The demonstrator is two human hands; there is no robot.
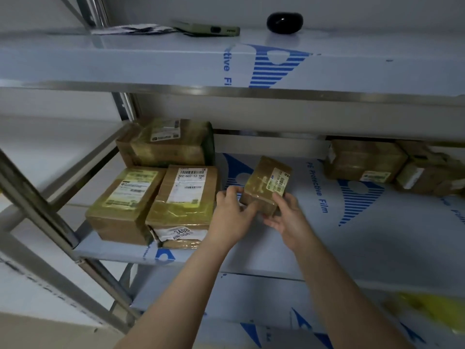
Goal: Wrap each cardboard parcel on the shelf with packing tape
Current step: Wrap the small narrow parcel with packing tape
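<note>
One parcel (264,190); left hand (232,215), right hand (289,219)

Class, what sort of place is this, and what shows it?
Likely a parcel storeroom: labelled, taped cardboard parcels on a metal shelf, a small parcel held by left hand and right hand.

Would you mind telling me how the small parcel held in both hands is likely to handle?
The small parcel is probably stiff: its cardboard edges look square in the grip. It seems light, since the left hand and right hand hold it tilted by the fingertips. Its glossy tape may be slippery.
</note>
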